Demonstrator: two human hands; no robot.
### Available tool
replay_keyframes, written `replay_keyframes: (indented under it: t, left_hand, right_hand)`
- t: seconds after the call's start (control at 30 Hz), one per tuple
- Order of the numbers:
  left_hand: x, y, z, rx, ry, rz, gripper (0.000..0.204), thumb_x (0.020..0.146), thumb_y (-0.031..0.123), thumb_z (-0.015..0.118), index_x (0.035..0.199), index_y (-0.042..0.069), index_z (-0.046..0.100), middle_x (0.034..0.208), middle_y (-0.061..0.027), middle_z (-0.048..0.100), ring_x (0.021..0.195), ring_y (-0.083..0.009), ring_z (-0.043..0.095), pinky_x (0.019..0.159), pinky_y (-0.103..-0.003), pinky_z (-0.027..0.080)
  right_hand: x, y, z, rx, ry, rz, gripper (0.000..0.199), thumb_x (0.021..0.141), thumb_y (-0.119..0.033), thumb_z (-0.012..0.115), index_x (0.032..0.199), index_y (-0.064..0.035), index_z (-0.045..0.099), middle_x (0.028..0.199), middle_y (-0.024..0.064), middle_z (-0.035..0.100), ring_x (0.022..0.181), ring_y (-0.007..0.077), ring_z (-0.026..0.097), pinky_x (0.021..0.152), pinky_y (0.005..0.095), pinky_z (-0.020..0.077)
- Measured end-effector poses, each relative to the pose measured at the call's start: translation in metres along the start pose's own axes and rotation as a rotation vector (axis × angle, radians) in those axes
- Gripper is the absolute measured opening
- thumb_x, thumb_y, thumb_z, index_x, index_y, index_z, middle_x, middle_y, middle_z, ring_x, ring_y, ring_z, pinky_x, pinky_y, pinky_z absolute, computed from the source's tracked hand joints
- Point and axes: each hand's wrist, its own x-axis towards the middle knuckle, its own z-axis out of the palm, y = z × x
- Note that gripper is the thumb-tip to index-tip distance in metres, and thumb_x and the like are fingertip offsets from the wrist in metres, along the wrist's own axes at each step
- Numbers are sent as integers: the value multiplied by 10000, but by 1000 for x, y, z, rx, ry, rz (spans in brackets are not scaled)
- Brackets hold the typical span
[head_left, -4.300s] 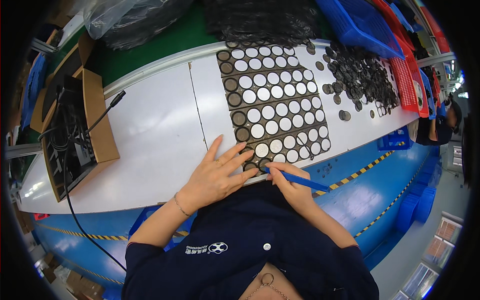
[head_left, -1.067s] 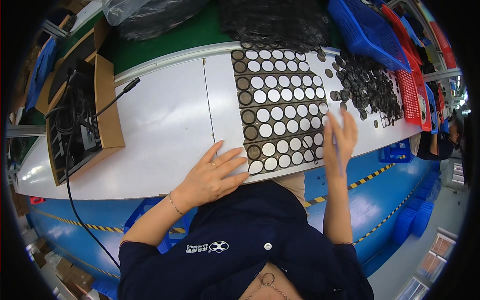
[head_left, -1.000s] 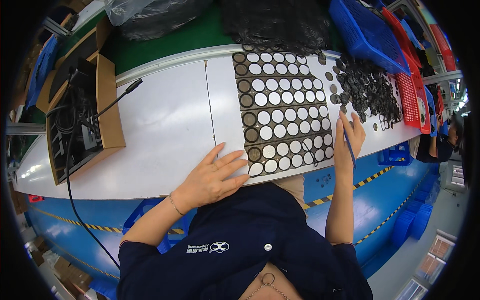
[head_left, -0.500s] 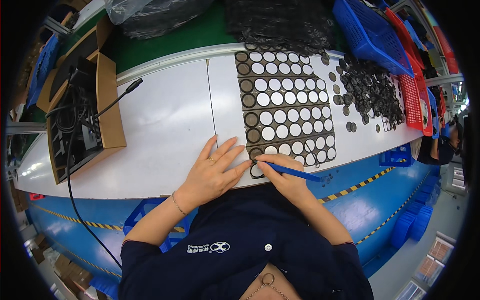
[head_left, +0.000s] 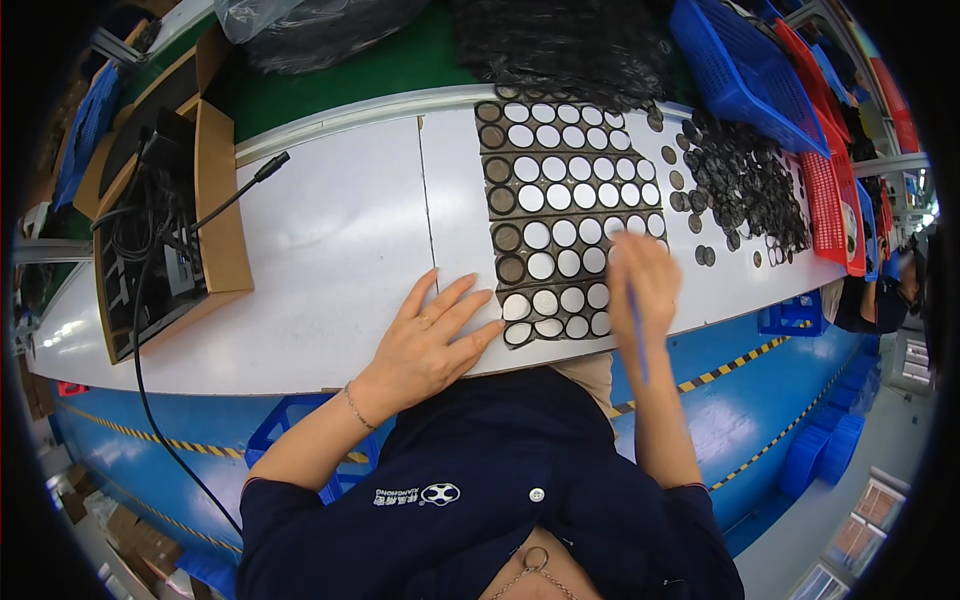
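Resting open on the white tabletop (head_left: pixel 320 270), the left hand (head_left: pixel 430 335) had its fingers spread, palm down, thumb tip right at the near-left corner of the dark ring sheets (head_left: pixel 540 217). Couldn't tell if the thumb was pressing on the sheet or just beside it. Right hand (head_left: pixel 648 285) was closed around a slim blue pen-like tool (head_left: pixel 638 340), motion-blurred, over the right side of the sheets; exact finger grip and any contact unclear.

Sheets lay flat at mid-table, near edge by the table's front edge, far end partly under a heap of black plastic (head_left: pixel 560 45). Double rows of black rings, most centres showing white. Left-end rings: white in the nearest strip, dark in the next three strips up.

Pile of dark discs (head_left: pixel 745 180) sat right of the sheets, a few loose ones scattered between. Red basket (head_left: pixel 828 215) stood just right of the pile, blue basket (head_left: pixel 745 75) behind it. Cardboard box (head_left: pixel 222 215) at far left held a coiled black cable (head_left: pixel 130 235), with a black plug (head_left: pixel 270 168) sticking out over the tabletop. Another person (head_left: pixel 885 295) was at the far right edge.
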Motion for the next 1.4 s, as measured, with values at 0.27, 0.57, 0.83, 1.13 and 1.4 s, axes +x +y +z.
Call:
replay_keyframes:
  t: [0.27, 0.57, 0.83, 1.13, 1.4]
  left_hand:
    - [2, -1, 1, -56, 29, 4, 354, 827, 109, 765, 1178, 127, 727, 1357, -115, 615, 1340, -324, 559, 1151, -566, 374]
    - [8, -11, -4, -11, 65, -19, 346, 828, 77, 752, 1172, 108, 725, 1340, -113, 633, 1315, -322, 585, 1136, -535, 404]
    - [16, -17, -4, 35, 49, -8, 343, 835, 89, 735, 1174, 140, 731, 1325, -92, 639, 1332, -308, 570, 1148, -534, 392]
    - [23, -23, -2, 99, 63, 7, 309, 847, 136, 724, 1155, 148, 736, 1310, -93, 645, 1334, -293, 560, 1136, -538, 393]
    - [26, -28, 0, 123, 60, 4, 302, 850, 150, 714, 1150, 162, 743, 1300, -94, 653, 1321, -303, 567, 1131, -542, 395]
  right_hand:
    - [12, 34, -28, 215, -55, 609, 223, 1024, -159, 656, 1168, -19, 752, 1042, 117, 721, 937, 178, 665, 823, 306, 526]
    - [7, -47, 1, 850, -463, 624, 206, 974, -128, 702, 1145, -23, 748, 913, 91, 752, 764, 142, 685, 701, 274, 536]
    - [11, -47, 12, 727, -519, 398, 231, 953, -132, 715, 1160, -34, 747, 963, 122, 753, 831, 228, 704, 752, 321, 542]
    - [3, -50, 18, 766, -485, 458, 232, 959, -130, 715, 1154, -10, 751, 891, 65, 757, 769, 99, 672, 696, 242, 517]
    - [3, -52, 21, 744, -459, 430, 206, 927, -121, 731, 1111, -30, 749, 963, 105, 755, 812, 201, 700, 733, 314, 539]
